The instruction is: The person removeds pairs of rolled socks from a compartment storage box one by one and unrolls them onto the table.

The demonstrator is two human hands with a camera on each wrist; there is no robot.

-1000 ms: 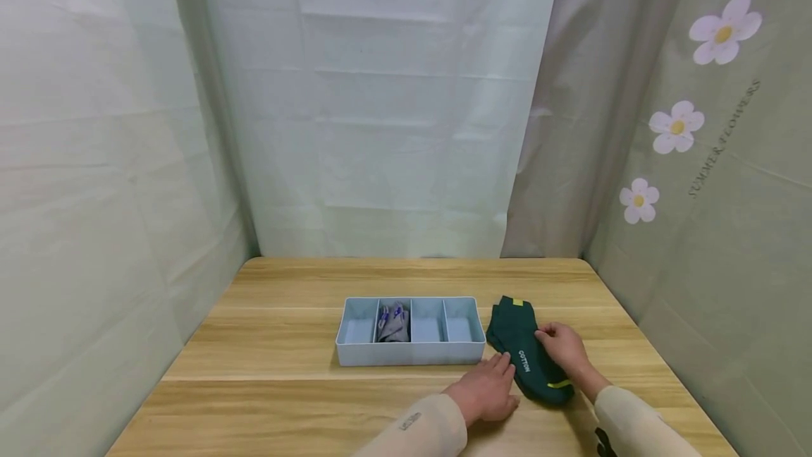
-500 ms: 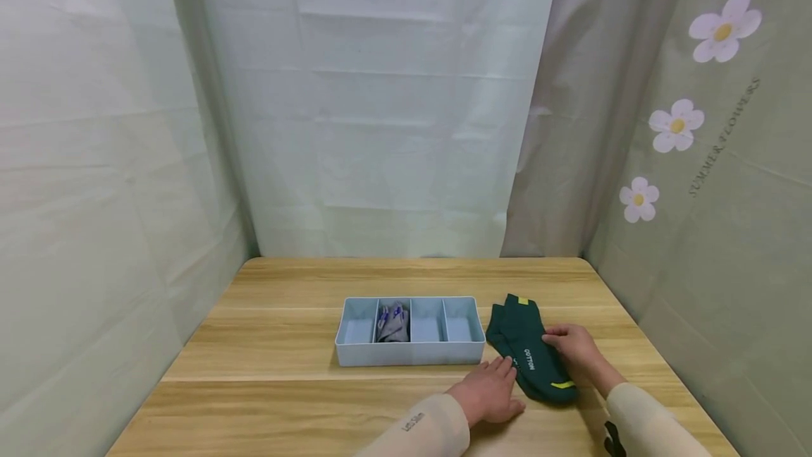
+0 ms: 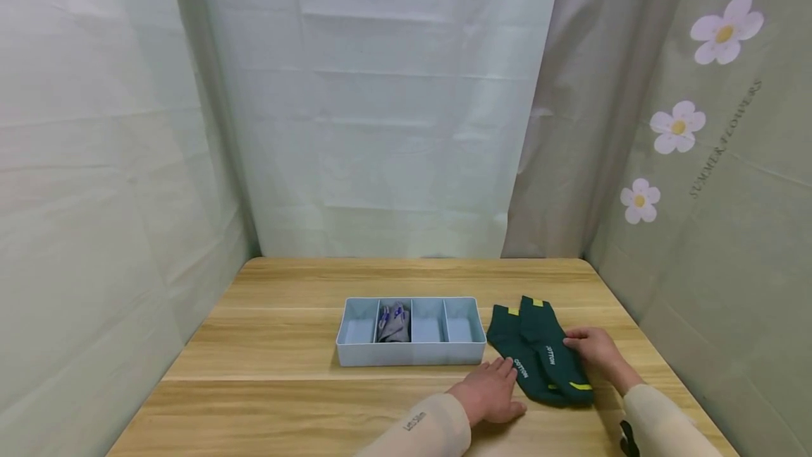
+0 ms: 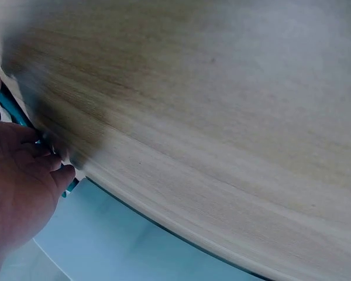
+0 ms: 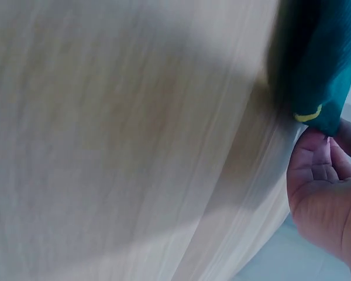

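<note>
Two dark green socks with white "COTTON" lettering and yellow patches lie at the table's right side in the head view. The right-hand sock point(image 3: 540, 324) partly overlaps the left-hand sock point(image 3: 506, 336). My right hand point(image 3: 596, 351) pinches the side edge of the right-hand sock between thumb and fingers; the right wrist view shows this green fabric point(image 5: 327, 64) at the fingertips. My left hand point(image 3: 488, 392) lies with fingers extended, its fingertips at the edge of the left-hand sock. In the left wrist view, only a sliver of green shows past the left hand point(image 4: 23, 175).
Left of the socks stands a light blue box point(image 3: 411, 354) with several compartments. A grey folded cloth bundle point(image 3: 395, 326) with blue marks sits in the second compartment from the left. Pale curtains point(image 3: 393, 125) enclose the wooden table point(image 3: 285, 358) behind and on both sides.
My right hand has moved right, drawing the upper sock off the other, so both cuffs and both letterings now show side by side. The left hand has stayed nearly in place.
</note>
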